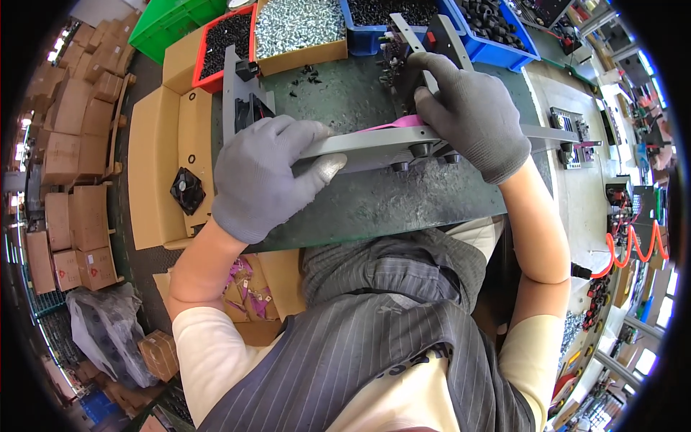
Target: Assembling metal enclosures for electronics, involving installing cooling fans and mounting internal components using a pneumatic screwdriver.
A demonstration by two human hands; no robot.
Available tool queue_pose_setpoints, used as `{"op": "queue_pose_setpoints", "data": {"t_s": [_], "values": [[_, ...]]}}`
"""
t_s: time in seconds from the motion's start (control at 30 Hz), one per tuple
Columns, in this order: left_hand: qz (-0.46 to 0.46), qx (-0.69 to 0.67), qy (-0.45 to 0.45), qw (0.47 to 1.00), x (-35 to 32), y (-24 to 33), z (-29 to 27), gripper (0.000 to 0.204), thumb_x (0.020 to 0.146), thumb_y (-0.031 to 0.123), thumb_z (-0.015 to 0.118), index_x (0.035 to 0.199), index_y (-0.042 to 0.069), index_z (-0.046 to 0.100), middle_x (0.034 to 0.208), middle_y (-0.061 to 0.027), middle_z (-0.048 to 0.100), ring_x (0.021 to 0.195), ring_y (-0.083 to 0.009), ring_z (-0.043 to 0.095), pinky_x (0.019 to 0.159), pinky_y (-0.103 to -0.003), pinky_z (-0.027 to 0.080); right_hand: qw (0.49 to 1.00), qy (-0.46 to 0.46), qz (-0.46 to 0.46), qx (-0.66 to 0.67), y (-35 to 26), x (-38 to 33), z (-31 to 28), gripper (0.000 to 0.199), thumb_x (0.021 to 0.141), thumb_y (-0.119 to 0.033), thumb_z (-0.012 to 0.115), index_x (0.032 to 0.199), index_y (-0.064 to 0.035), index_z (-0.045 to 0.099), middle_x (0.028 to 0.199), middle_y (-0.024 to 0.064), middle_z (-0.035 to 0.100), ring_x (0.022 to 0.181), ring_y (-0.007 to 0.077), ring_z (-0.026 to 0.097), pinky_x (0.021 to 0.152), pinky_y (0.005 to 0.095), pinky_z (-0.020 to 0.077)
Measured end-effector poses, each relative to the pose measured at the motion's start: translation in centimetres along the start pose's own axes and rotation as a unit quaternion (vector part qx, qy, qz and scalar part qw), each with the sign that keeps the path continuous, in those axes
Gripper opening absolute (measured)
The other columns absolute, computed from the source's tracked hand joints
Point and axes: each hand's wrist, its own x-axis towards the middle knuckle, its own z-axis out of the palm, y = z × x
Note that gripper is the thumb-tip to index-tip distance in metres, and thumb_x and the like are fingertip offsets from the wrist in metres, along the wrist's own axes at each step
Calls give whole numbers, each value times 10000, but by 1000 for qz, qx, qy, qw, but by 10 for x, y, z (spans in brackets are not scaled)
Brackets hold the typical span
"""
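Observation:
Both my hands wear grey gloves and hold a grey sheet-metal chassis (374,146) tilted up on its edge above the dark green bench. My left hand (270,175) pinches its near left edge, thumb below and fingers on top. At the right, my right hand (471,115) is closed around the metal near an upright grey side plate (450,42). Black round feet (421,150) stick out from the near face. A pink strip (396,123) shows along the upper edge. Beyond my left hand, a black fan (252,111) sits against another upright plate (229,93).
Behind stand a red bin (199,75) of black screws, a carton (306,55) of silver screws, and blue bins (515,59) of black parts. Loose black screws (309,75) lie on the bench. An open carton at left holds a fan (187,191). A red coiled hose (633,248) hangs right.

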Motion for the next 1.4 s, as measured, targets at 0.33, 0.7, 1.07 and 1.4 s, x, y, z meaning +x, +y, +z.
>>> {"op": "queue_pose_setpoints", "data": {"t_s": [0.33, 0.7, 1.07, 1.4], "values": [[-55, -8, 12, 998, 2, 13, 3, 438, 682, 318, 741, 1025, 98, 579, 884, -67, 583, 720, -231, 601, 641, -342, 489, 996, 16, 10, 82, 4, -14, -23, 320, 875, -296, 507, 1097, -78, 580, 658, 169, 614, 638, 322, 628, 582, 408, 493], [7, -83, 14, 996, 55, 24, -11, 529, 769, 174, 674, 1236, 31, 469, 1172, -129, 546, 1056, -241, 549, 897, -342, 435, 607, 536, 573, -127, 310, -184, -36, 474, 823, -417, 554, 1061, -11, 612, 978, 201, 650, 971, 324, 605, 871, 407, 440], [273, -51, -145, 950, 151, 120, 78, 511, 789, 289, 631, 1225, 77, 467, 1106, -165, 557, 1019, -330, 546, 873, -415, 436, 797, 16, 603, -26, 357, -193, 14, 325, 812, -284, 497, 922, -28, 663, 933, 220, 641, 886, 351, 627, 733, 414, 486], [129, 24, -381, 915, 170, 138, 97, 464, 843, 407, 514, 1170, 80, 474, 986, -171, 622, 926, -334, 604, 782, -432, 467, 937, 154, 314, -13, 206, -114, -95, 469, 643, -294, 605, 1091, -156, 630, 873, 168, 659, 804, 315, 639, 713, 389, 493]]}}
